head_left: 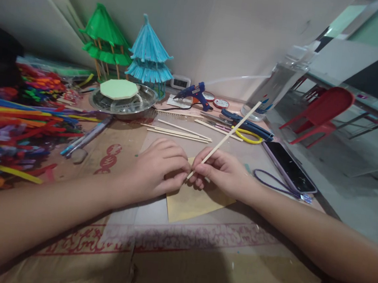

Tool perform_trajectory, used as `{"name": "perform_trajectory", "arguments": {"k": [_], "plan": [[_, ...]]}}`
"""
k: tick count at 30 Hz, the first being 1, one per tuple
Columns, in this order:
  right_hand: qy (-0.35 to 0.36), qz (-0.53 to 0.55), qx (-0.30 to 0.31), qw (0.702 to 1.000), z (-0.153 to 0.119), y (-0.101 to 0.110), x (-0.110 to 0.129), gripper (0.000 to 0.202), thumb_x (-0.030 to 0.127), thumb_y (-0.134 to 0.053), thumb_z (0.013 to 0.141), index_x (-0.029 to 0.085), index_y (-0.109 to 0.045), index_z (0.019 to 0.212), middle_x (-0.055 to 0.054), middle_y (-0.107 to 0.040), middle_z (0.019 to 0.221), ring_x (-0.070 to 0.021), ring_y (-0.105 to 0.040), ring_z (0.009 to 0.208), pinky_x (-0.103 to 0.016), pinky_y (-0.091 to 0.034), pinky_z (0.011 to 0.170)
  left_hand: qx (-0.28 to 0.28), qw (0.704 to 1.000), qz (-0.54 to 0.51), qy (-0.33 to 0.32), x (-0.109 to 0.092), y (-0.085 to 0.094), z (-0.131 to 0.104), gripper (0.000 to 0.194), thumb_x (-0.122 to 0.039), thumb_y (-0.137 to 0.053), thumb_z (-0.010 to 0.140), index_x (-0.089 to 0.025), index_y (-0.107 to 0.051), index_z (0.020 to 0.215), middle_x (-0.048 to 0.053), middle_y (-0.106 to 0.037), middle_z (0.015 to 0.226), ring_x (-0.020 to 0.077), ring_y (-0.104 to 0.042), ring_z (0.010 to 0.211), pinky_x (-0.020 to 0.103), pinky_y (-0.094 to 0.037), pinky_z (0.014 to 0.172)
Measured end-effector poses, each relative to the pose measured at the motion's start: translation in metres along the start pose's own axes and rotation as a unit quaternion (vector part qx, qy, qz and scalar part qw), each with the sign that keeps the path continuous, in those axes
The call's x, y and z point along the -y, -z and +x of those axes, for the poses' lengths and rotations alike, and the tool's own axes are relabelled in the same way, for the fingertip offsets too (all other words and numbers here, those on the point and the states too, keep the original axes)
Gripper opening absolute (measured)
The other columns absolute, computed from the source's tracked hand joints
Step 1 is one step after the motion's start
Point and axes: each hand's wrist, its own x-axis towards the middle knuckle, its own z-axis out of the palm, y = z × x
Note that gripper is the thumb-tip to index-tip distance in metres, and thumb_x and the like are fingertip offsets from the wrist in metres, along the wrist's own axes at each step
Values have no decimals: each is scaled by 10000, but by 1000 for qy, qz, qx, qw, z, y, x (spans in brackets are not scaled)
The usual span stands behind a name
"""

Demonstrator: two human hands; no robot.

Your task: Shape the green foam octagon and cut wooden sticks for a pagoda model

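In my right hand (217,170) a thin, pale wooden stick (232,131) is pinched between thumb and fingers. It slants up to the right, its lower end near the fingertips of my left hand (161,165). The left fingers are curled and closed beside that end; what they hold, if anything, is hidden. Beneath both hands lies a yellow square sheet (197,203), partly covered by them. Several similar loose sticks (179,134) rest just beyond my hands.
Bundles of coloured pipe cleaners (16,132) crowd the left. Behind stand a green model pavilion (107,39), a blue one (150,51), a metal bowl (122,108) and a glue gun (197,94). Yellow-handled pliers (248,137), a phone (290,167) and a large bottle (268,91) are right.
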Motion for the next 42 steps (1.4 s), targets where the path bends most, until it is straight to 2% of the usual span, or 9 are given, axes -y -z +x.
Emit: {"name": "perform_trajectory", "arguments": {"k": [6, 11, 16, 18, 21, 25, 31, 36, 42], "plan": [[13, 15, -21, 1000, 3, 4, 2, 397, 519, -776, 800, 188, -564, 863, -9, -720, 675, -104, -649, 554, -231, -542, 552, -51, 996, -62, 39, -18, 10, -6, 145, -185, -459, 897, -212, -551, 788, 37, -603, 809, 198, -547, 811, 368, -451, 767], [18, 19, -59, 998, 8, 11, 3, 460, 567, -815, 734, 192, -566, 831, -2, -707, 652, -109, -634, 521, -228, -523, 511, 77, 980, -104, -154, -42, 13, -21, 59, -225, -556, 917, -253, -567, 865, 14, -647, 813, 190, -580, 827, 379, -471, 902], [78, -37, -74, 994, 6, 16, 3, 477, 658, -641, 851, 183, -605, 835, -9, -660, 642, -119, -620, 552, -249, -516, 540, -24, 1000, -4, 15, -16, 8, -10, 147, -123, -499, 868, -209, -591, 942, 57, -638, 966, 224, -570, 954, 408, -454, 886], [100, -117, -89, 984, 4, 19, 4, 429, 610, -585, 912, 187, -605, 840, -1, -638, 647, -109, -586, 551, -237, -480, 533, -10, 998, 9, 57, -3, 8, -4, 117, -193, -531, 863, -196, -610, 950, 69, -622, 1009, 244, -562, 988, 416, -452, 885], [141, -266, -82, 950, -1, 19, 7, 269, 440, -572, 963, 199, -602, 848, -1, -639, 706, -116, -593, 612, -241, -465, 584, 71, 996, 4, 63, 6, 6, -1, 250, -302, -591, 869, -196, -629, 1093, 83, -610, 1148, 277, -541, 1110, 454, -426, 976], [163, -399, 16, 902, -8, 10, 12, 211, 296, -526, 983, 199, -639, 834, -37, -705, 822, -157, -666, 762, -279, -491, 729, 138, 988, 18, 67, 7, 2, -3, 346, -377, -603, 893, -232, -617, 1207, 86, -591, 1226, 303, -521, 1175, 493, -405, 1008], [177, -466, 77, 864, -10, -6, 8, 172, 226, -492, 982, 182, -630, 888, -47, -711, 816, -169, -663, 754, -273, -481, 705, 148, 986, 7, 70, 6, 1, -5, 281, -413, -611, 891, -214, -624, 1088, 90, -568, 1230, 300, -520, 1175, 491, -423, 1020], [202, -549, 65, 808, 3, 0, 5, 167, 183, -474, 958, 175, -615, 869, -61, -708, 828, -187, -647, 767, -283, -457, 698, 162, 984, 21, 69, 7, 0, -6, 324, -402, -614, 856, -209, -607, 1116, 110, -550, 1239, 324, -506, 1184, 526, -418, 1043], [194, -525, 67, 826, 0, 1, 6, 216, 222, -434, 994, 185, -609, 874, -38, -720, 820, -163, -659, 740, -266, -468, 698, 163, 984, 22, 68, 8, 0, -5, 340, -426, -622, 854, -219, -607, 1124, 102, -545, 1258, 324, -501, 1204, 522, -417, 1051]]}}
